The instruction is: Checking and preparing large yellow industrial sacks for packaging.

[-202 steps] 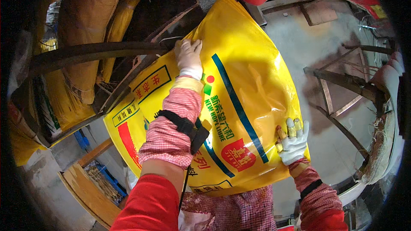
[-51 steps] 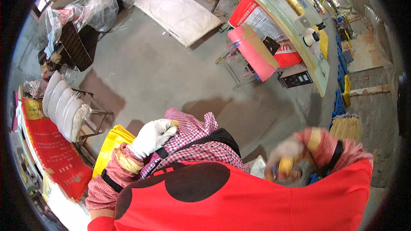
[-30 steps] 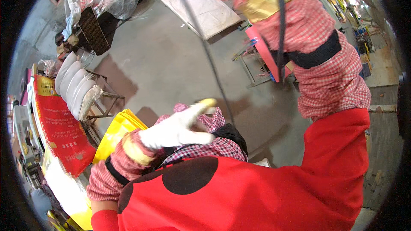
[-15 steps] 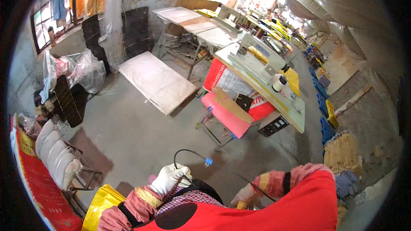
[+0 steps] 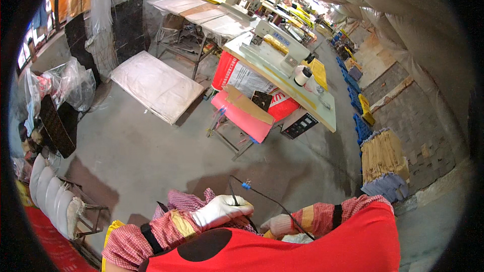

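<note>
My left hand (image 5: 223, 212), in a white glove, is closed on a black cable (image 5: 232, 191) at the lower middle. The cable loops up from the fingers, and a small blue plug-like piece (image 5: 246, 185) with metal prongs shows along it. From there a dark length runs down to the right, across my right sleeve. My right hand (image 5: 278, 224), gloved too, is low in front of my red apron (image 5: 302, 257); its fingers are too unclear to read. A whitish crumpled thing (image 5: 297, 238) lies just below it. Pink checked cloth (image 5: 186, 201) bunches beside my left hand.
Ahead right stands a sewing machine table (image 5: 322, 108) with a thread cone (image 5: 303, 76). A pink-covered stool (image 5: 244, 116) is before it. A white padded board (image 5: 156, 85) lies on the floor. Stacked grey chairs (image 5: 48, 191) stand left, glove bundles (image 5: 385, 158) right.
My left hand has moved right, toward my right hand. The cable loop has swung right with the blue piece, and the view has shifted, so the room sits further left.
</note>
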### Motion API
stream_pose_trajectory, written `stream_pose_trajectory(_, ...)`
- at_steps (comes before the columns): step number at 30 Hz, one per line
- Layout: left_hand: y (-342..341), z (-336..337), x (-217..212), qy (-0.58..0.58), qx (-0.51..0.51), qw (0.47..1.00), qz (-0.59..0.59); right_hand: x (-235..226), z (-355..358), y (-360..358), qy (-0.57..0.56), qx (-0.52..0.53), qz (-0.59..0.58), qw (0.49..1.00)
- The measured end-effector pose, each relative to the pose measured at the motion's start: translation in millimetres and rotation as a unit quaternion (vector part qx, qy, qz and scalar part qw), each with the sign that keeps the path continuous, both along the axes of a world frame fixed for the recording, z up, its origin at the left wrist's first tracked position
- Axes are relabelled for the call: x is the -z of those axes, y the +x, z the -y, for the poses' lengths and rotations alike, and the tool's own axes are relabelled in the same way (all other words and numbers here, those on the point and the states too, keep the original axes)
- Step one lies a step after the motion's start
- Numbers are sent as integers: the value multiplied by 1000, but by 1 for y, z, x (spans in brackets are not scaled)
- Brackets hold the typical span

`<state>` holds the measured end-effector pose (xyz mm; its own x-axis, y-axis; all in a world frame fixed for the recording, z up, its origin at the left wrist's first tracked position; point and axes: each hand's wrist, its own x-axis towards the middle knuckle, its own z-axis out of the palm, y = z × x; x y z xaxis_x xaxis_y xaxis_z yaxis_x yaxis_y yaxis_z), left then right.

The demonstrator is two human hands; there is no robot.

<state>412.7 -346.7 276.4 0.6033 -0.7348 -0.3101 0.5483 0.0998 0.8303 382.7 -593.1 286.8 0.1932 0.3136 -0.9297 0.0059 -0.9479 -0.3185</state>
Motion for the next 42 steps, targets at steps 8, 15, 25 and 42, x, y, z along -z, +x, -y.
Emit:
stream_pose_trajectory(8,-9,-4,13,-24,-29,999,25,-35,-30,9,66,41,-25,997)
stream_pose_trajectory(15,-3,-5,14,58,65,990,111,119,90,-14,-33,-378,-66,923)
stream_pose_trajectory(25,-8,-19,23,80,34,987,133,128,103,-70,-49,-13,-162,986)
stream_pose_trajectory(42,-2,-23,26,69,29,977,197,-36,87,-82,-153,-41,-244,957)
